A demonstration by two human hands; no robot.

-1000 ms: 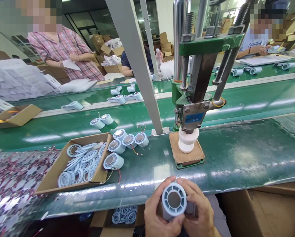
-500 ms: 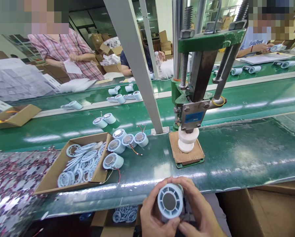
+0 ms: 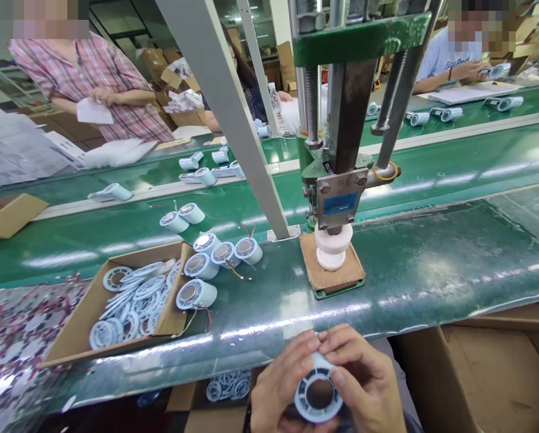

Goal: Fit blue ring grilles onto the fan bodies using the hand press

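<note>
The glossy green bench (image 3: 431,270) carries an open cardboard tray (image 3: 77,328) of pale-blue rings, loose round blue housings (image 3: 197,264), and a green press (image 3: 336,180) on what looks like a cardboard pad (image 3: 330,278).

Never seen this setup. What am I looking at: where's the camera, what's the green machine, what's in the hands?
The one view comes from a camera on the worker's head, looking down over a green bench. The left hand and right hand together hold a pale blue round housing, open face toward the camera. The green machine is a hand press, its ram resting on white blocks on a cardboard pad. To its left a cardboard tray holds flat blue rings, with finished housings beside it. Co-workers stand beyond the conveyor belt.
</note>
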